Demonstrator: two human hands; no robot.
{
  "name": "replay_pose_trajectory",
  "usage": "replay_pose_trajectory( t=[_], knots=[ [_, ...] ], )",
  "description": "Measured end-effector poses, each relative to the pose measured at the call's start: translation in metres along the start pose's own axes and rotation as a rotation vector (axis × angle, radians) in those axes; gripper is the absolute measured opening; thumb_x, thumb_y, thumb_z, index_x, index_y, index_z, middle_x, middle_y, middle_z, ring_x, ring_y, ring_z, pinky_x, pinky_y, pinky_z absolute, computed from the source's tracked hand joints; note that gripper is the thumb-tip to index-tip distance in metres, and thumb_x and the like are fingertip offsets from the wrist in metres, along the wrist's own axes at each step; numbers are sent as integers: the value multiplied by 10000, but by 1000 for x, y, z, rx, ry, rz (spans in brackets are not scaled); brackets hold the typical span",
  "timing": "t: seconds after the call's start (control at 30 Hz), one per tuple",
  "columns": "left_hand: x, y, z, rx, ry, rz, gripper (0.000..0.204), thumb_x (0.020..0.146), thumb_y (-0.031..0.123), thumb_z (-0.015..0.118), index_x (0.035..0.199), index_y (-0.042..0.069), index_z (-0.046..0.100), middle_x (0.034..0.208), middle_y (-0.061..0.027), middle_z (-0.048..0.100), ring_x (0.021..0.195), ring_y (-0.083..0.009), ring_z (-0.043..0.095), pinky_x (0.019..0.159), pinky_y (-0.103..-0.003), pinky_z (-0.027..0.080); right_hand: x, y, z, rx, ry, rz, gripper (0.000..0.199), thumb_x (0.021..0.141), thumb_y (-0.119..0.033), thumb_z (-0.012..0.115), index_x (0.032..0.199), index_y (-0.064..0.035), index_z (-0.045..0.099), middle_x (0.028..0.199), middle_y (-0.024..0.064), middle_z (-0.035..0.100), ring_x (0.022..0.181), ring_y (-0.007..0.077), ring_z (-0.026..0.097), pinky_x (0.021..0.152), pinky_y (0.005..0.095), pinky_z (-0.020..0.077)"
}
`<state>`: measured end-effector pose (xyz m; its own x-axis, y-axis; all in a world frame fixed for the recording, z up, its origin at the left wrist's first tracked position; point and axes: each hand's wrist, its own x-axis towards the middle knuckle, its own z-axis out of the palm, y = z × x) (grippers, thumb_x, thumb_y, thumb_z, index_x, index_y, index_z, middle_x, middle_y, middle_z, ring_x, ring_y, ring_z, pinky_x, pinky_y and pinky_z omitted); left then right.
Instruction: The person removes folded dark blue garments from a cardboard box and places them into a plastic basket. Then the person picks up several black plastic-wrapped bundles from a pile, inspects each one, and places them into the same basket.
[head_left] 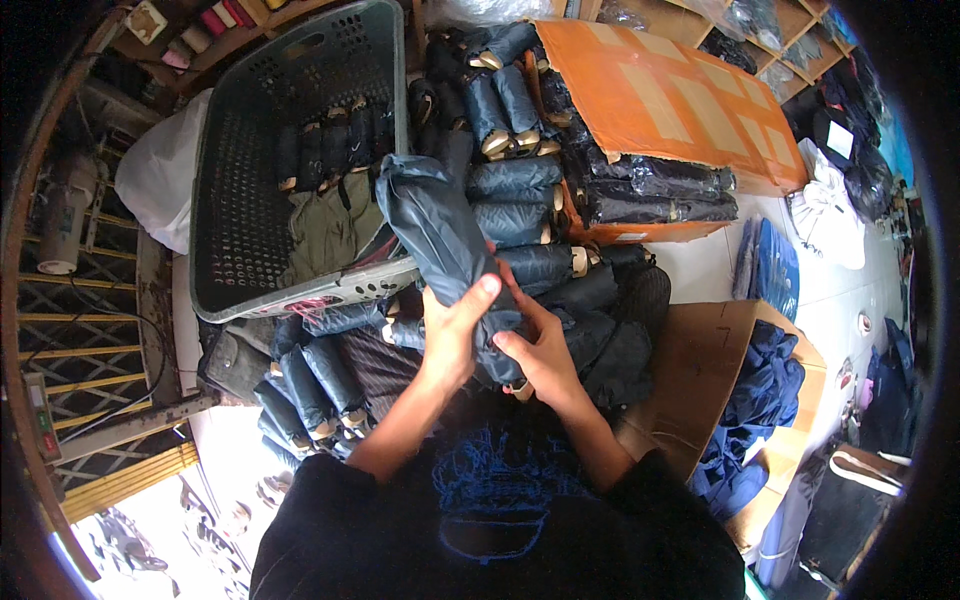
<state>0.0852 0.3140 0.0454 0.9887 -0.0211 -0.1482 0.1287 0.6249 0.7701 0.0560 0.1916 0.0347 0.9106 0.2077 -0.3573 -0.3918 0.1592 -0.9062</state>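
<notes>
A long bundle in thin, dark blue-grey fabric (435, 225) is held in front of my chest, tilted with its far end up and to the left. My left hand (458, 328) wraps its left side, thumb lying along the top. Lower down, my right hand (540, 352) grips the near end from the right, thumb pressed on the fabric. A small pale and red bit shows at the near end; what is inside the cloth is hidden. Around and beneath my hands lie similar rolled dark bundles (515, 180) with beige ends.
A dark perforated plastic basket (235, 190) at the left holds more bundles and olive cloth. An orange carton (640, 90) with black plastic-wrapped packs stands far right of centre. Nearer right, an open cardboard box (690, 385) holds navy fabric (765, 390). A metal lattice gate (95, 300) borders the left.
</notes>
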Motion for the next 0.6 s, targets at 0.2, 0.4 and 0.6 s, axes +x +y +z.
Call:
replay_pose_trajectory(
  t=[0.2, 0.4, 0.6],
  knots=[
    [-15, -5, 4, 19, 22, -31, 602, 807, 323, 713, 1224, -5, 426, 929, -120, 571, 787, -229, 605, 710, -348, 503, 0, 6, 3, -215, 79, -199, 356, 742, -152, 641, 1025, 11, 500, 914, 91, 574, 876, 139, 540, 778, 304, 458],
    [-39, -23, 6, 215, -17, 30, 747, 751, 474, 739, 1232, -9, 433, 991, -122, 587, 845, -216, 600, 737, -331, 499, -1, -7, 16, 46, 217, -514, 419, 774, -174, 631, 1120, 8, 479, 1038, 120, 575, 967, 158, 549, 855, 293, 442],
    [-32, -4, 7, 25, 16, 33, 488, 809, 290, 738, 1131, -25, 550, 947, -64, 620, 855, -138, 596, 778, -294, 485, 10, -6, 5, 98, -19, -336, 456, 833, -185, 617, 1221, -15, 448, 1099, 100, 549, 1026, 179, 531, 840, 310, 469]
  ],
)
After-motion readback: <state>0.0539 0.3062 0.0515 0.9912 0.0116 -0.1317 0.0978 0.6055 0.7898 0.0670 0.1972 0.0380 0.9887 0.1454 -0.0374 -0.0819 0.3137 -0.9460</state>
